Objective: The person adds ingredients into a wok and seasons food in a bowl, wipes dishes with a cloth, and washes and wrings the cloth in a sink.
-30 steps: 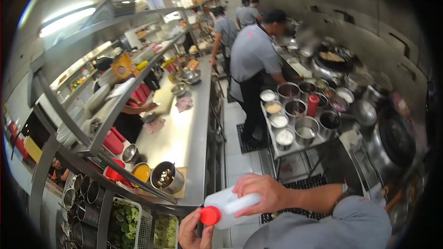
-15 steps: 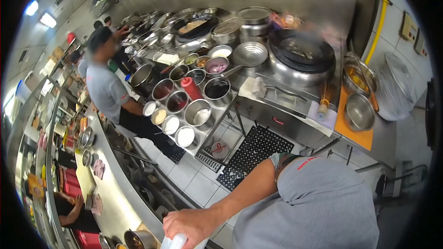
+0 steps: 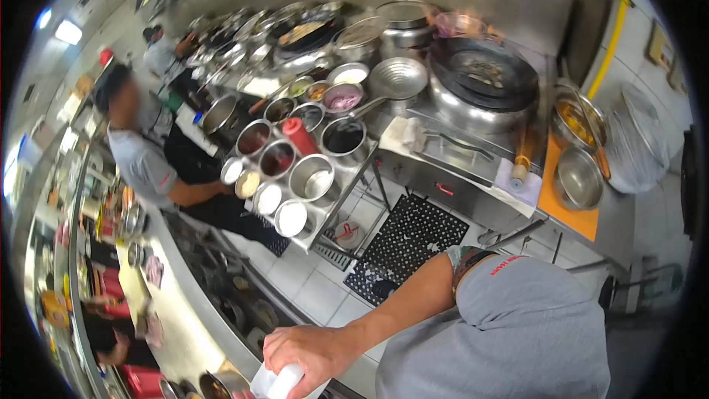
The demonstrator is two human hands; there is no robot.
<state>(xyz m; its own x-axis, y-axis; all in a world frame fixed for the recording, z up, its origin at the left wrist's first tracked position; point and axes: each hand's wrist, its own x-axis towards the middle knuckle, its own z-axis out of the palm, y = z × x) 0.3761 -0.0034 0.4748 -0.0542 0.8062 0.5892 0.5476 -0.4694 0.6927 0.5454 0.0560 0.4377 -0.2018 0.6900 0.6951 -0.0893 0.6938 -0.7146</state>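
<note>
My right hand [image 3: 306, 355], at the end of my outstretched arm, is closed on a white plastic container [image 3: 275, 383] with a thick rounded handle. Its lower part is cut off by the bottom edge of the view. A small bit of skin, probably fingertips of my left hand [image 3: 242, 394], shows at the bottom edge beside the container; the rest is out of view. Left of my right hand, a metal pot [image 3: 221, 383] with dark contents stands on the long steel counter [image 3: 193, 310].
A wok [image 3: 484, 77] with food sits on the burner, flames behind it. Several pots of sauces and a red squeeze bottle [image 3: 299, 135] stand on a steel cart. A co-worker [image 3: 144, 155] reaches toward it. A black mat [image 3: 410, 247] lies on the tiled floor.
The white container shows a little more, and skin has appeared beside it at the bottom edge. The co-worker has shifted left, with an arm now at the pots. Food in the wok shows more clearly.
</note>
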